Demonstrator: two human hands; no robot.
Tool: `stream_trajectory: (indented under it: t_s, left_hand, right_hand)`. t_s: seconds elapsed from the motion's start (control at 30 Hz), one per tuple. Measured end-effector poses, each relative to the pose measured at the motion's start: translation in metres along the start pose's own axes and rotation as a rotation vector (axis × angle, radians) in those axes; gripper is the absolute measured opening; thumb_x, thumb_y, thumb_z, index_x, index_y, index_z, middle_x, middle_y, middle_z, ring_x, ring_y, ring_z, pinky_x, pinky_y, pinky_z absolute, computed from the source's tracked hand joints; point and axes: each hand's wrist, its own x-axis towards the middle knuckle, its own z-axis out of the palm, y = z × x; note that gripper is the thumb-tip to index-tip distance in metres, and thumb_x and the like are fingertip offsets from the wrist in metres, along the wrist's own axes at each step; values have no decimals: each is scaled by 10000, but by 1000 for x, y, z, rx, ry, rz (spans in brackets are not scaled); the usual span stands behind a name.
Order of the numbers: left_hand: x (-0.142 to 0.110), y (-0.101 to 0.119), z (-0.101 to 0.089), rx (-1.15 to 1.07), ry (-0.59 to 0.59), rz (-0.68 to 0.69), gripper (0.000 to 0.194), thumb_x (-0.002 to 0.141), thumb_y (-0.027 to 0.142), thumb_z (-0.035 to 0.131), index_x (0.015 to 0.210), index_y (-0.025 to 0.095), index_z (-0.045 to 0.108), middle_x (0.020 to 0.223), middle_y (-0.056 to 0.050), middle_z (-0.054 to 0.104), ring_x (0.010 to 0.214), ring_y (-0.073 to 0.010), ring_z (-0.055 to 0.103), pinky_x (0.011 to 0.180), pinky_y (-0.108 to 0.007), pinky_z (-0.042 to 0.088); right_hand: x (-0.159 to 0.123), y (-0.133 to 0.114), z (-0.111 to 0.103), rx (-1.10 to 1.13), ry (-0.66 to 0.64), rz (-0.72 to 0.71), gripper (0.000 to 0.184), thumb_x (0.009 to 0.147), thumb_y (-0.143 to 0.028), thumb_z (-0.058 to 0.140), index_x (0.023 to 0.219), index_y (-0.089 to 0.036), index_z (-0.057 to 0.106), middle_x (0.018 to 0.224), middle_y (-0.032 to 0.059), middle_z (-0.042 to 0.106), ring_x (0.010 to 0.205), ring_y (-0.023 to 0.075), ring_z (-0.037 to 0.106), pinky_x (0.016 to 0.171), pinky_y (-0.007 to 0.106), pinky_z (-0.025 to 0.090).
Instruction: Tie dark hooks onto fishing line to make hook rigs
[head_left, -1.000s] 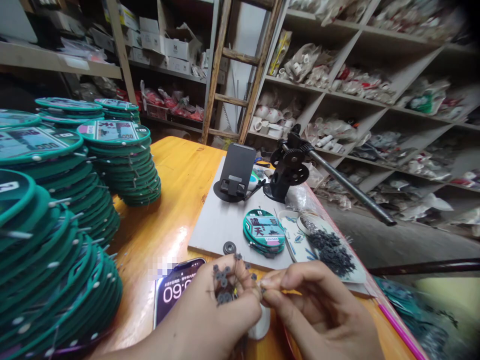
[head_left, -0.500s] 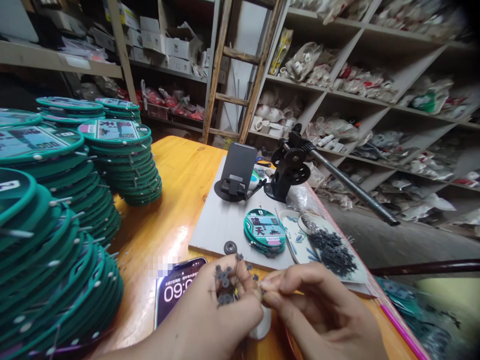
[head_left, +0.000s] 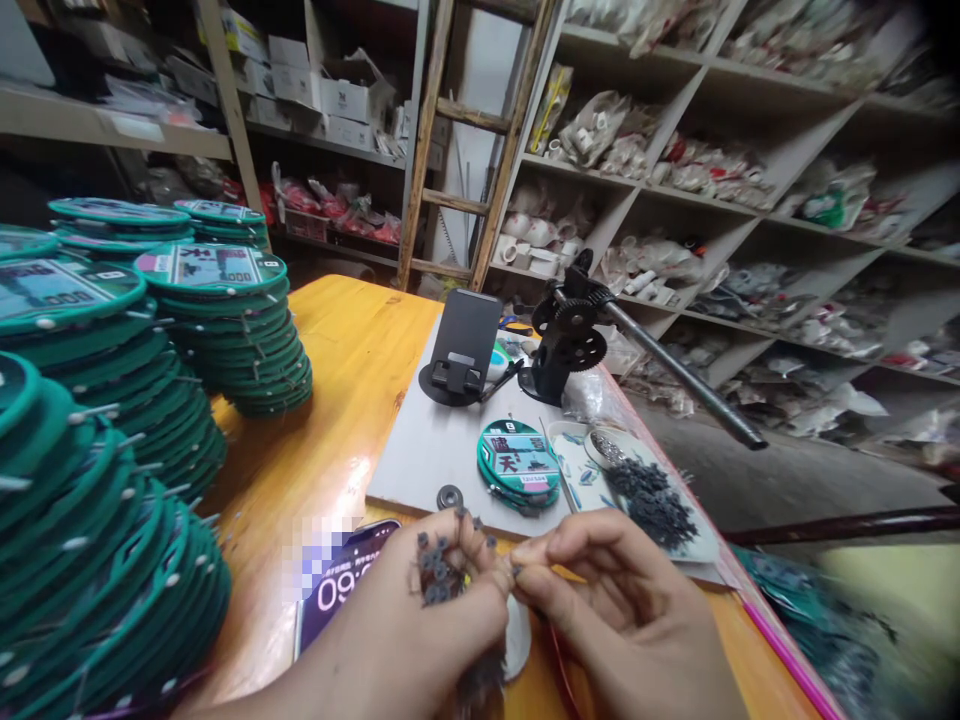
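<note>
My left hand (head_left: pixel 427 620) is closed around a bunch of small dark-grey knobbed pieces (head_left: pixel 439 570) on thin stems, whose heads stick up between thumb and fingers. More dark strands hang below that hand. My right hand (head_left: pixel 622 600) meets it at the fingertips, thumb and forefinger pinched together. A tiny dark bit shows at the pinch, too small to name. Behind the hands lies a white rounded object (head_left: pixel 517 640), partly hidden. A thin red strand (head_left: pixel 564 670) runs down beside my right hand.
Tall stacks of green line spools (head_left: pixel 247 340) stand left. A phone (head_left: pixel 341 580) lies by my left wrist. On the grey board (head_left: pixel 405 470) are a small spool stack (head_left: pixel 519 462), a black ring (head_left: pixel 449 497), a phone stand (head_left: pixel 466 345), a geared crank (head_left: pixel 574 335) and a parts tray (head_left: pixel 592 485).
The whole scene has shifted slightly left in the view. Both hands stay together at the fingertips, and more of the dark strands below my left hand now shows.
</note>
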Motion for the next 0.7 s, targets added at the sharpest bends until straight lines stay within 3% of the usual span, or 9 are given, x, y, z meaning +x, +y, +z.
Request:
stream_trajectory:
  t_s: [0.2, 0.43, 0.63, 0.7]
  left_hand:
    - [1, 2, -1, 38, 29, 38, 388, 689, 523, 690, 691, 185, 501, 577, 31, 508, 566, -122, 461, 540, -259, 384]
    - [-8, 11, 5, 18, 58, -32, 298, 729, 442, 636, 717, 190, 478, 597, 34, 531, 584, -127, 482, 579, -276, 379]
    - [-13, 15, 8, 31, 84, -45, 272, 731, 400, 634, 726, 190, 461, 646, 50, 501, 624, -117, 470, 599, -264, 366]
    - [-12, 14, 8, 50, 98, -26, 263, 733, 393, 626, 732, 186, 462, 651, 45, 509, 638, -125, 477, 611, -273, 374]
  right_hand:
    - [-2, 0, 0, -16, -1, -16, 161, 765, -134, 787, 776, -244, 670, 773, -2, 746, 704, 133, 724, 615, 145, 585]
    - [-4, -1, 0, -57, -43, -36, 172, 778, -130, 772, 782, -267, 669, 781, -23, 752, 627, 121, 730, 567, 138, 585]
    - [-8, -5, 9, -96, 82, -79, 157, 738, -160, 793, 719, -271, 683, 730, -42, 727, 595, 95, 716, 551, 83, 552]
    - [-8, -7, 8, -174, 32, -121, 145, 754, -145, 774, 728, -265, 695, 749, -27, 729, 647, 117, 732, 606, 103, 577]
